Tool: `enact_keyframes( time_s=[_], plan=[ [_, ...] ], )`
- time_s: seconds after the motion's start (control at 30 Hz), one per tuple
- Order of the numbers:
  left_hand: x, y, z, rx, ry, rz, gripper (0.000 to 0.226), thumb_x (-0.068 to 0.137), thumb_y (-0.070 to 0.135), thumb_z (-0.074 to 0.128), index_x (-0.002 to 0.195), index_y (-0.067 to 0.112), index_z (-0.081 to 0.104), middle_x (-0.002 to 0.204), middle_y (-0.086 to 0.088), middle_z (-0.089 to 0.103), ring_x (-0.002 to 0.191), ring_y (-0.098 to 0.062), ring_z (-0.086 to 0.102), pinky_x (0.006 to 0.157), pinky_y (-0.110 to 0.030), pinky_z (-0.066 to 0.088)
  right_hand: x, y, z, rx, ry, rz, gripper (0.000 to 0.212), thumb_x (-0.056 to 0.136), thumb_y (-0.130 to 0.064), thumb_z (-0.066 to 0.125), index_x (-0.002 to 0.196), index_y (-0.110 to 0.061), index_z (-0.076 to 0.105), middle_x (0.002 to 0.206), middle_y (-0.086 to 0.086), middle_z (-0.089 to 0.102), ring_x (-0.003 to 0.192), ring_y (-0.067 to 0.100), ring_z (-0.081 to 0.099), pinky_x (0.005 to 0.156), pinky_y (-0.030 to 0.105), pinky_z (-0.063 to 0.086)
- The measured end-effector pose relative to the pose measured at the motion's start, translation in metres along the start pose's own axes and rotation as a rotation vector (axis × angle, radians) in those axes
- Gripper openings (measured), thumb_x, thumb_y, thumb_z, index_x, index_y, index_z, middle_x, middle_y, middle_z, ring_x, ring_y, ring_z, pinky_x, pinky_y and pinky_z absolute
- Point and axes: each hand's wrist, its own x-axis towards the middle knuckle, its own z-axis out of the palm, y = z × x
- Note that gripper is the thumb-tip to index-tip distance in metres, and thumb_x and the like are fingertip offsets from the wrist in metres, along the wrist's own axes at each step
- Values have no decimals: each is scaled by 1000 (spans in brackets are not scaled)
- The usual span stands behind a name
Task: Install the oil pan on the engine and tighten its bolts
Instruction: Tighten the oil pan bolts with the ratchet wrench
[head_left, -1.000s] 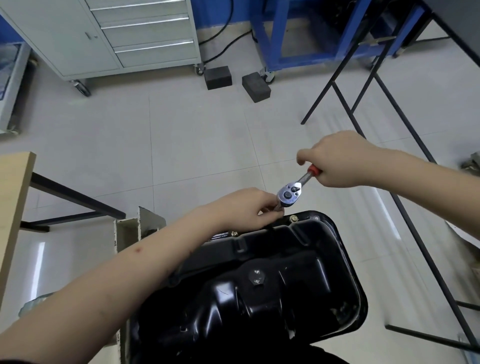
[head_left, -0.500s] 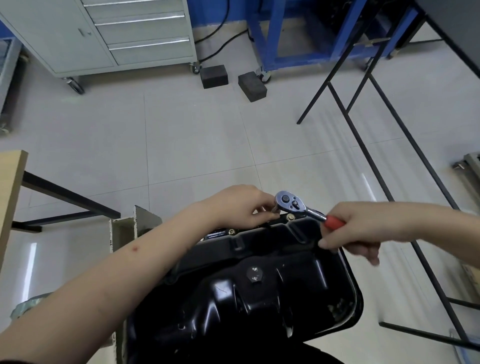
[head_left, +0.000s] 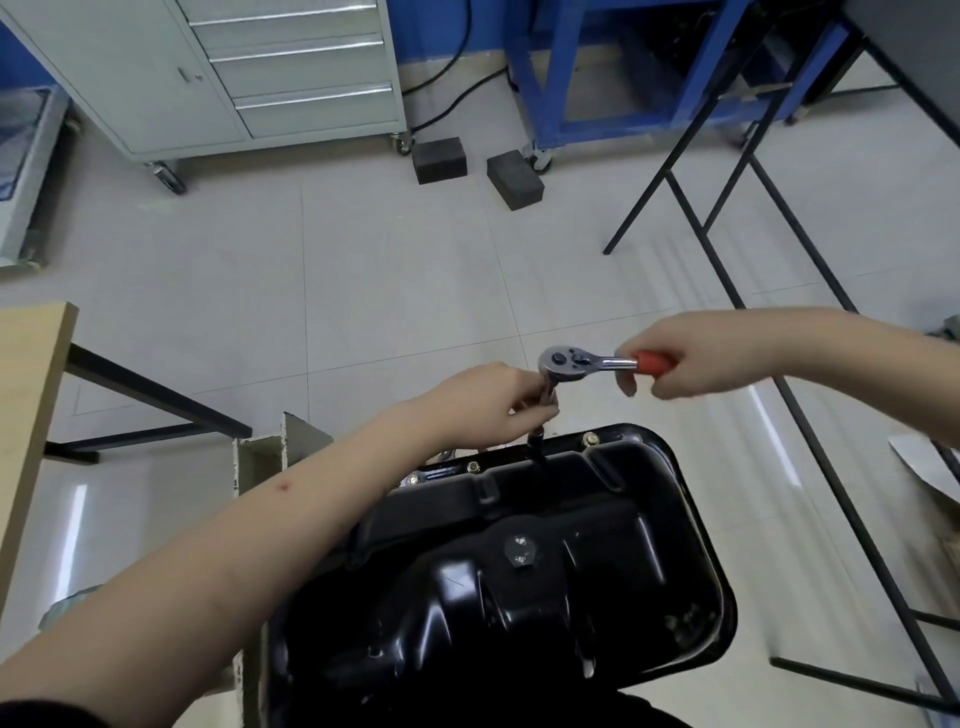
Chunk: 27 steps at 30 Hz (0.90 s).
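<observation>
So we've got the oil pan (head_left: 524, 561) sitting on the engine right under us, black and glossy, with the drain plug (head_left: 519, 549) facing up in the middle. Our right hand (head_left: 691, 358) is wrapped around the red handle of the ratchet (head_left: 571, 362), and our left hand (head_left: 498, 408) has its fingers (head_left: 540, 410) pinched around the extension bar (head_left: 540, 415) just below the ratchet head, steadying it down onto a bolt on the far flange.

Stuff that could bite us from here, imo:
- The extension looks a bit tilted. If the socket isn't square on the bolt head, a hard swing could make it cam off and round the bolt, or send our knuckles into the pan edge.
- Pan bolts are small. Leaning on that handle too hard could strip threads or warp the flange, and then it leaks.
- Cranking this one fully down while the neighbouring flange bolts (head_left: 472, 466) are maybe only started could pull the pan unevenly on its gasket.
- Left fingers sit very close to the spinning bits, so a slip could pinch.

What we can't really see: the socket and the bolt it's on are mostly hidden behind the left hand and the pan's lip, so we can't tell if it's seated. The near and left flanges are cut off or covered by our forearm, so no idea how many bolts are in there. The engine itself is basically hidden under the pan.
</observation>
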Motion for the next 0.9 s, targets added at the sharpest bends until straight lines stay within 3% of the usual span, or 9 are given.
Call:
enact_keyframes(
  time_s=[0.07,0.13,0.2,0.3,0.37,0.47,0.57,0.73,0.9],
  plan=[
    [2,5,2,16,-22,31,23,93,25,48,99,7,61,98,-6,69,92,-23,61,79,-32,45,16,7,-7,-354,117,-68,26,86,-8,47,85,-32,56,72,-8,54,72,14,53,62,22,36],
    [3,10,5,23,-44,74,20,93,27,48,92,10,60,91,-4,68,85,-22,60,72,-28,42,31,10,-8,-714,314,-193,28,89,-13,44,105,-31,59,95,-7,58,94,18,51,79,26,32],
    [3,11,8,30,-59,107,19,93,26,47,87,11,57,85,-6,66,76,-24,56,67,-29,36,39,9,-7,-786,412,-267,32,90,-15,43,116,-29,56,104,-5,57,100,18,49,84,27,28],
    [2,8,9,17,-42,84,22,94,23,46,96,7,60,90,-13,67,79,-28,57,70,-29,37,32,9,1,-691,452,-184,30,90,-17,41,117,-25,51,103,-3,61,91,24,54,71,30,33],
    [1,5,8,22,-39,94,23,94,24,46,98,7,60,90,-10,67,75,-25,55,71,-32,40,25,11,9,-703,498,-99,23,91,-22,40,112,-23,47,90,-3,61,75,25,51,58,28,31],
    [0,3,10,20,-53,142,23,93,25,47,96,7,61,88,-7,68,62,-11,39,61,-25,31,16,6,15,-723,445,-6,16,88,-25,40,103,-25,46,64,-7,42,62,21,42,47,25,21],
    [-1,0,12,-11,-40,164,22,93,23,49,96,6,63,91,-7,70,60,-1,36,57,-19,24,10,1,15,-629,364,48,6,87,-28,43,88,-27,49,60,-10,36,65,18,43,47,24,22],
    [-1,-2,11,-72,-23,157,21,93,21,49,97,6,63,94,-7,70,65,13,40,58,0,30,-1,1,18,-374,179,90,40,87,-41,49,56,-20,38,51,-5,39,48,11,35,45,24,27],
    [-10,-1,15,-109,-18,146,20,93,18,50,97,2,62,73,4,55,61,15,43,58,-1,30,-15,-5,22,-43,-47,105,35,82,-48,56,65,-18,49,50,-5,46,43,13,45,40,13,34]
  ],
)
